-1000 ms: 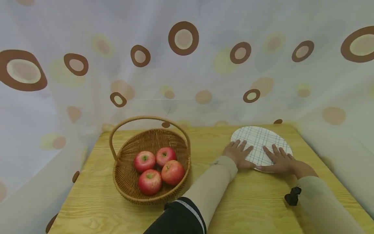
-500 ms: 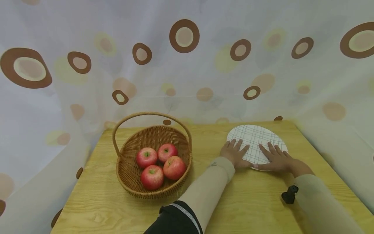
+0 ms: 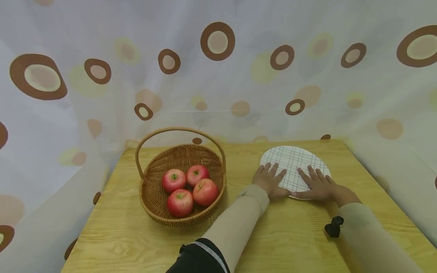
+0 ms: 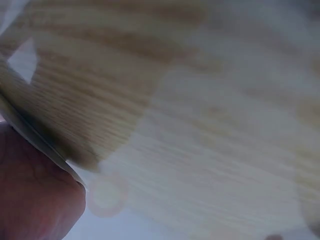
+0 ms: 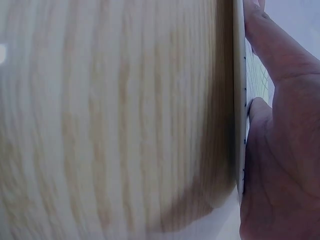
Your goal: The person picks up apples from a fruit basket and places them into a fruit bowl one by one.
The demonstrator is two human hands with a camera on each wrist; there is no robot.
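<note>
A round white placemat (image 3: 288, 159) with thin dark grid lines lies on the right side of the wooden table. My left hand (image 3: 269, 182) rests on its near left edge, fingers spread. On its near right part lies my right hand (image 3: 317, 185), fingers also spread, its thumb meeting the left thumb at the near rim. The right wrist view shows the right hand (image 5: 287, 135) against the placemat's thin edge (image 5: 241, 115). Part of the left hand (image 4: 37, 190) appears at the lower left of the left wrist view.
Left of the hands stands a wicker basket (image 3: 148, 201) with a tall arched handle. Several red apples (image 3: 180, 203) sit in it. A patterned cloth (image 3: 252, 76) hangs behind and beside the wooden table (image 3: 136, 250).
The placemat has slid a little to the left under both hands, closer to the basket. The head view has shifted slightly. Both hands stay spread on the placemat.
</note>
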